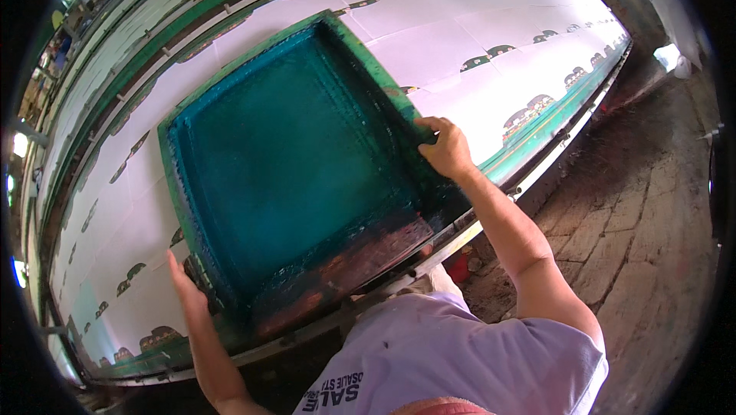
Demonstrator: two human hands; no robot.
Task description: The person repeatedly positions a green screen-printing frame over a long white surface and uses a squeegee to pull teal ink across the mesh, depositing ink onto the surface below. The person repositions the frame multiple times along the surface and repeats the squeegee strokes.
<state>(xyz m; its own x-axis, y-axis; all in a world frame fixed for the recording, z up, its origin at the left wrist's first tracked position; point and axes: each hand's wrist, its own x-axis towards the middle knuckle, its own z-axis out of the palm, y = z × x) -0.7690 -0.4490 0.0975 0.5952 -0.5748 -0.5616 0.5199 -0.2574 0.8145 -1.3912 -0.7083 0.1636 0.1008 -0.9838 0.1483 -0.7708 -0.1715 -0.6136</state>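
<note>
A large screen-printing frame (170,177) with green-stained wooden sides lies tilted across the printing table, its mesh (291,154) coated in dark teal ink. My right hand (447,147) is closed over the frame's right side, with the thumb and fingers bent round the edge. Beside the lower left side is my left hand (188,285), its fingers stretched out straight along the edge; its thumb is partly hidden against the frame. Reddish-brown stains mark the near end board (345,269) of the frame.
White fabric (491,28) with rows of dark printed motifs covers the long table. A metal rail (529,177) runs along its near edge, by my body. Another long table (146,5) stands beyond. Worn paving (613,239) lies to the right.
</note>
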